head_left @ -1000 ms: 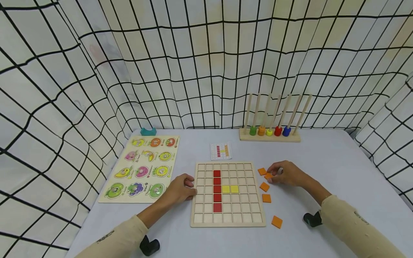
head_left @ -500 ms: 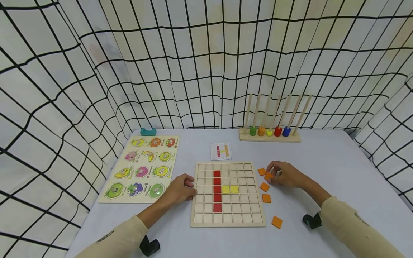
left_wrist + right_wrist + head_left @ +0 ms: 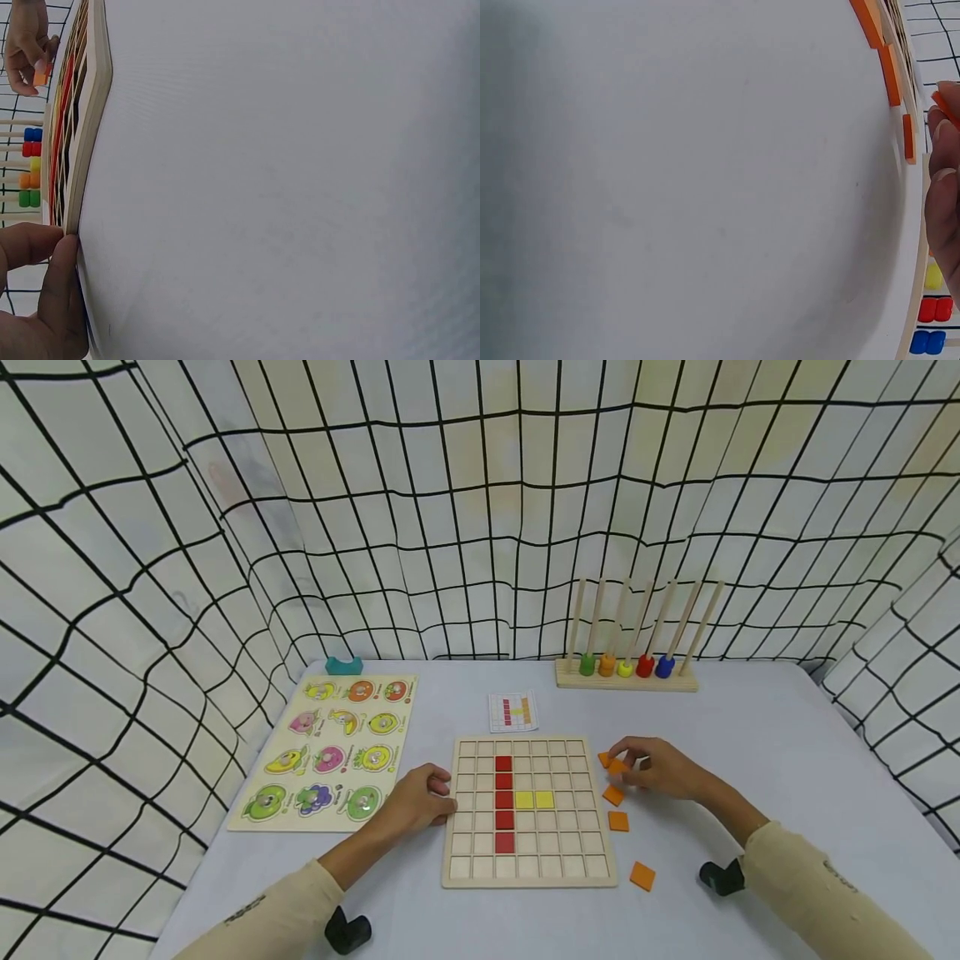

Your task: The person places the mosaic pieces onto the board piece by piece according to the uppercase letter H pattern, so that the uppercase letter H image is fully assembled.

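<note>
A wooden grid board [image 3: 528,814] lies on the table with a column of red tiles [image 3: 504,802] and two yellow tiles [image 3: 534,800] set in it. My left hand [image 3: 420,800] rests against the board's left edge [image 3: 75,225], thumb and fingers on the rim. My right hand [image 3: 656,768] is just right of the board and pinches an orange tile [image 3: 617,767] lifted off the table; the same orange tile [image 3: 40,77] shows in the left wrist view. More orange tiles lie loose beside the board [image 3: 613,794], [image 3: 618,821], [image 3: 642,876].
A small pattern card [image 3: 514,711] lies beyond the board. A fruit peg puzzle [image 3: 330,750] lies at the left, a teal block [image 3: 344,666] behind it. A wooden rod rack with coloured beads [image 3: 627,670] stands at the back. Grid-patterned cloth walls surround the table.
My right hand has lifted an orange tile from the loose pile and shifted slightly left towards the board. The left hand has not moved.
</note>
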Demonstrator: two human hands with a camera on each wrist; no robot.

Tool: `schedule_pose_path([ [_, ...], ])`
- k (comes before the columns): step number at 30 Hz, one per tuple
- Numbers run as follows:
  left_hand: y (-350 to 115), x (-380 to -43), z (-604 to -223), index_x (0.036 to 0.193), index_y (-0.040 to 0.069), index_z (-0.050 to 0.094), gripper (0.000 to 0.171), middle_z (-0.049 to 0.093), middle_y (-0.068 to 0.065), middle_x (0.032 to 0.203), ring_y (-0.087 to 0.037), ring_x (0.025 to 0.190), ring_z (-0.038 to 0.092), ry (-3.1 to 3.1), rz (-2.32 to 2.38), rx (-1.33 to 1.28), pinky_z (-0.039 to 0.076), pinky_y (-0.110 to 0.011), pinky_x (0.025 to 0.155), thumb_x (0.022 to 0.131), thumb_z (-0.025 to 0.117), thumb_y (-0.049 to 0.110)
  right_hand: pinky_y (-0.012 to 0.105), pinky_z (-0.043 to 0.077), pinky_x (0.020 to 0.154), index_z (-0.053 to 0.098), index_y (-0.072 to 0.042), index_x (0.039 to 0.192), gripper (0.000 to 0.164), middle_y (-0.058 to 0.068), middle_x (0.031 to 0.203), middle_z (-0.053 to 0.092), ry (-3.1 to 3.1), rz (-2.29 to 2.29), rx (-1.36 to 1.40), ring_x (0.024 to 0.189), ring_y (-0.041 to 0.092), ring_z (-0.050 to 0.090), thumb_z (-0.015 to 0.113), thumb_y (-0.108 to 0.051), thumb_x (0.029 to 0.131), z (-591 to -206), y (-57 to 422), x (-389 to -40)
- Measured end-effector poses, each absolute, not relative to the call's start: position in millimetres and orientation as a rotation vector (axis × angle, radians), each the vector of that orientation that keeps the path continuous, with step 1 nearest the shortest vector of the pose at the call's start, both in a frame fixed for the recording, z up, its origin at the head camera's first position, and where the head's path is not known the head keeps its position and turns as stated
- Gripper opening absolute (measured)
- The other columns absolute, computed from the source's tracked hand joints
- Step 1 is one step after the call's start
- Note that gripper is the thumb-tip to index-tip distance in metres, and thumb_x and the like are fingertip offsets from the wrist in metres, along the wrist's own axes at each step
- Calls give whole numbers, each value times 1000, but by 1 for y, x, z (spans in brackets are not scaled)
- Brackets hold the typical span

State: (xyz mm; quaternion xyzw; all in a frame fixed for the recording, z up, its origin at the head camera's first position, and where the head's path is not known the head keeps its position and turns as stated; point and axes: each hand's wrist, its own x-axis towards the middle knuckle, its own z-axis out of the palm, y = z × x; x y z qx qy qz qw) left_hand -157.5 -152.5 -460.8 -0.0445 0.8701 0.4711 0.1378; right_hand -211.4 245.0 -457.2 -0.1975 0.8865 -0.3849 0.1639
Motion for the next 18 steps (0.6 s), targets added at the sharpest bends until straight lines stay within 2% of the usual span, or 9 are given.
schedule_pose_path([
  [7, -153, -158, -459, 118, -1, 59, 41, 61, -10, 99, -16, 78, 62, 2527, 1347, -133, 60, -26, 65, 80, 74, 3, 24, 56, 60, 66, -5, 121, 30, 9, 97, 60, 2504, -1142, -613, 71, 18, 60, 68, -7, 91, -454, 237, -209],
  [18, -152, -157, -458, 118, -1, 59, 41, 61, -10, 100, -17, 79, 63, 2526, 1344, -135, 60, -27, 66, 80, 74, 3, 25, 55, 58, 67, -7, 120, 31, 9, 94, 61, 2480, -1208, -543, 67, 20, 59, 72, -12, 90, -451, 228, -209],
])
